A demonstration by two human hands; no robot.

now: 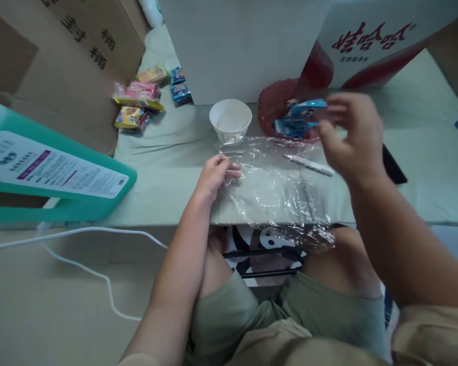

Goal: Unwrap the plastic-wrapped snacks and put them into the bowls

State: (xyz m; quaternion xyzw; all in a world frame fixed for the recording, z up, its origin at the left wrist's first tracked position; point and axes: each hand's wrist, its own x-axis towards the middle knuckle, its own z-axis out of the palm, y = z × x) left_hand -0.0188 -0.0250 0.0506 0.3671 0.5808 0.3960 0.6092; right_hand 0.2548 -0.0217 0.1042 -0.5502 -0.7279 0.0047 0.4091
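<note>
My right hand (353, 134), slightly blurred, is over the right side of a red bowl-shaped container (266, 114). Its fingertips pinch the end of a shiny blue snack packet (309, 104). More blue wrapping shows below that packet, inside the container. On the table in front of me lies a crinkled clear plastic bag (267, 190), its near end hanging over the edge toward my lap. My left hand (213, 175) rests at the bag's left edge, fingers bent and closed on the film. A white-handled utility knife (309, 165) lies at the bag's right part.
Behind the bag stands a white bowl (231, 119). Several snack packets (137, 101) lie at the left, near a cardboard box (61, 66). A large green bottle (99, 178) stands at the left front. White cartons (248, 46) line the back. A dark flat object (395, 165) lies behind my right wrist.
</note>
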